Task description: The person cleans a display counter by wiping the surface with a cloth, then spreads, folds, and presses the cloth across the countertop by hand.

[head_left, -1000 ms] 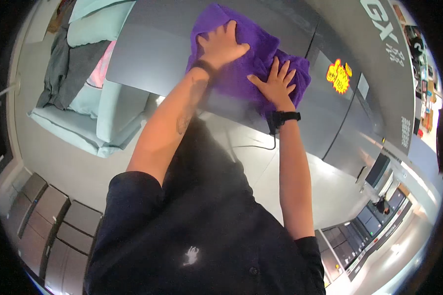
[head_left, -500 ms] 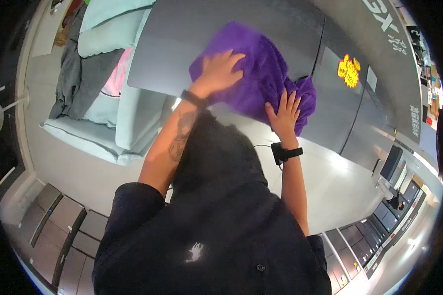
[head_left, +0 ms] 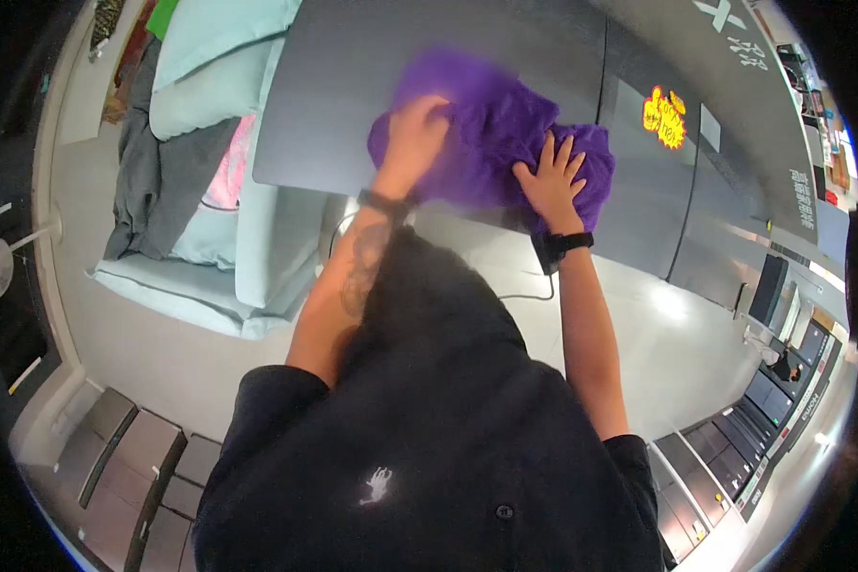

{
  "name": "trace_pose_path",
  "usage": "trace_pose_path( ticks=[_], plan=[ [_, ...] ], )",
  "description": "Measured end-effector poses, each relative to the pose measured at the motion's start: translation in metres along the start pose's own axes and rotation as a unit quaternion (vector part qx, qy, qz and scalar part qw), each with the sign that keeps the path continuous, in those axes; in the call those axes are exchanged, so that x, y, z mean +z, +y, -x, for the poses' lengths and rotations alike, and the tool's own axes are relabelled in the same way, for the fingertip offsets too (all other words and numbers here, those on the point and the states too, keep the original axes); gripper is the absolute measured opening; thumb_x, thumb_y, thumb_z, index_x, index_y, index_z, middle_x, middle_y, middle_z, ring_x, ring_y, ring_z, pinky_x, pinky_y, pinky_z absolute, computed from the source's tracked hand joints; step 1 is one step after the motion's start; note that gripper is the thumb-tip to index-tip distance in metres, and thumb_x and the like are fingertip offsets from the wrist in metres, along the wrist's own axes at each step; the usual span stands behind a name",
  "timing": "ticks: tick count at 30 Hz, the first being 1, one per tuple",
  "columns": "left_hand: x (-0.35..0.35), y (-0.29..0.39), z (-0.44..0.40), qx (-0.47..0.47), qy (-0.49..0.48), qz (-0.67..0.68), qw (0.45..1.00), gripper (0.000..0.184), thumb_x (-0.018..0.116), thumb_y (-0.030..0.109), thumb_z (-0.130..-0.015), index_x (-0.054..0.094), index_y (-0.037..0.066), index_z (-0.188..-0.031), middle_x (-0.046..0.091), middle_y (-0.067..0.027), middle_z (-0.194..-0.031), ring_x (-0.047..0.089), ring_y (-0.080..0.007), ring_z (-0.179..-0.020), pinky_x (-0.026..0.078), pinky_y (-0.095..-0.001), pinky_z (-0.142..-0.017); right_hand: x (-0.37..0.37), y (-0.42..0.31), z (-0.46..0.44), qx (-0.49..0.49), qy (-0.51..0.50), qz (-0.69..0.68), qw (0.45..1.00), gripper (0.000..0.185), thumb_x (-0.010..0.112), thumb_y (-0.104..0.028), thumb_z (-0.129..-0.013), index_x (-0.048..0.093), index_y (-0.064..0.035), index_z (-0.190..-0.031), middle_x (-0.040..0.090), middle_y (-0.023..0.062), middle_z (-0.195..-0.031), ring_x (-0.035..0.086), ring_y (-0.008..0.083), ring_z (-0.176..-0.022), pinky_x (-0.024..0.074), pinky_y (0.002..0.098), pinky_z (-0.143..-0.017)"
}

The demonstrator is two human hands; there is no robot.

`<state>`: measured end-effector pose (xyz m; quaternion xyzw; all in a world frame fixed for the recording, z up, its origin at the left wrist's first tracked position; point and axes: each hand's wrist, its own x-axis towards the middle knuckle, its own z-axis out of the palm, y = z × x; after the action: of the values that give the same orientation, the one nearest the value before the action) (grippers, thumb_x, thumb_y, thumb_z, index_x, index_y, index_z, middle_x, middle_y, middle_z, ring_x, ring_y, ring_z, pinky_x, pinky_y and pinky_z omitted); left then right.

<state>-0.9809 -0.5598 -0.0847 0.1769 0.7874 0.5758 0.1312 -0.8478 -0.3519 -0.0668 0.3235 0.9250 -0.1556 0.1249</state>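
Note:
A purple towel (head_left: 491, 129) lies rumpled across a dark grey tabletop (head_left: 334, 86), its left part smeared by motion. My left hand (head_left: 415, 141) is on the towel's left side, fingers curled in against the cloth; blur softens their tips. Toward the towel's right end, my right hand (head_left: 554, 183) presses down flat with its fingers spread. Folds bunch up around and between the two hands. A black wristband sits on each wrist, and a cable runs from the right one.
To the left stands a pale blue sofa (head_left: 281, 238) with a dark grey cloth (head_left: 176, 186) draped on it. A yellow and red starburst sticker (head_left: 663, 118) marks the surface at right, beside a seam. Grey panels (head_left: 138, 458) lie at the lower left.
My left hand's fingers have drawn in from a spread pose. The towel's right end is spread wider under my right hand. The view has shifted slightly.

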Motion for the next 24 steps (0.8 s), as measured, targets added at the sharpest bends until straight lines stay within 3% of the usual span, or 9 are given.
trace_pose_path(
  ticks=[2, 5, 7, 10, 13, 24],
  plan=[
    [0.004, -0.013, 0.007, -0.008, 0.051, 0.176, 0.983, 0.034, 0.054, 0.007, -0.088, 0.064, 0.006, -0.12, 0.064, -0.0117, -0.122, 0.056, -0.0242, -0.119, 0.039, -0.0384, -0.105, 0.003, 0.004, 0.0, -0.015, 0.017, -0.001, 1.0, 0.093, 0.059, -0.056, -0.082, 0.021, -0.0169, -0.157, 0.007, 0.0225, -0.163, -0.002, 0.0519, -0.148, 0.0062, 0.0735, -0.11],
    [0.005, -0.002, 0.028, -0.074, 0.076, 0.249, 0.963, 0.033, 0.05, 0.0, -0.089, 0.063, 0.002, -0.12, 0.064, -0.0104, -0.121, 0.057, -0.0222, -0.117, 0.043, -0.032, -0.101, 0.011, 0.013, 0.004, -0.039, 0.045, -0.007, 0.998, 0.089, 0.059, -0.055, -0.084, 0.025, -0.017, -0.156, 0.011, 0.0205, -0.163, 0.003, 0.0503, -0.148, 0.008, 0.0721, -0.111],
    [0.009, -0.008, 0.039, -0.089, 0.065, 0.275, 0.955, 0.032, 0.05, 0.0, -0.089, 0.063, 0.003, -0.118, 0.062, -0.0056, -0.122, 0.054, -0.0178, -0.119, 0.04, -0.0298, -0.102, 0.018, 0.018, 0.006, -0.055, 0.064, -0.008, 0.996, 0.088, 0.059, -0.055, -0.084, 0.025, -0.017, -0.156, 0.012, 0.02, -0.163, 0.004, 0.0502, -0.148, 0.008, 0.0717, -0.112],
    [0.013, -0.03, 0.056, -0.022, 0.032, 0.154, 0.987, 0.035, 0.045, -0.004, -0.087, 0.062, 0.001, -0.117, 0.062, -0.0069, -0.122, 0.054, -0.0181, -0.119, 0.038, -0.0312, -0.106, 0.019, 0.017, 0.007, -0.057, 0.075, 0.009, 0.996, 0.086, 0.059, -0.053, -0.085, 0.026, -0.0161, -0.155, 0.013, 0.0194, -0.163, 0.004, 0.0491, -0.148, 0.0089, 0.0708, -0.112],
    [0.006, -0.024, 0.063, 0.011, -0.014, 0.117, 0.993, 0.035, 0.043, -0.011, -0.085, 0.06, 0.0, -0.113, 0.057, -0.0137, -0.135, 0.05, -0.0244, -0.129, 0.035, -0.0347, -0.112, 0.014, 0.015, 0.008, -0.047, 0.065, -0.006, 0.997, 0.086, 0.059, -0.054, -0.086, 0.027, -0.015, -0.155, 0.013, 0.02, -0.163, 0.005, 0.0479, -0.149, 0.0109, 0.0702, -0.112],
    [0.008, -0.032, 0.067, 0.116, -0.043, -0.086, 0.989, 0.029, 0.05, -0.003, -0.084, 0.06, 0.005, -0.11, 0.057, -0.0179, -0.136, 0.039, -0.0394, -0.139, 0.035, -0.0448, -0.114, 0.013, 0.016, 0.007, -0.064, 0.079, -0.025, 0.994, 0.083, 0.055, -0.058, -0.088, 0.03, -0.0139, -0.154, 0.018, 0.0212, -0.161, 0.008, 0.0473, -0.149, 0.0122, 0.0698, -0.113]
  ],
)
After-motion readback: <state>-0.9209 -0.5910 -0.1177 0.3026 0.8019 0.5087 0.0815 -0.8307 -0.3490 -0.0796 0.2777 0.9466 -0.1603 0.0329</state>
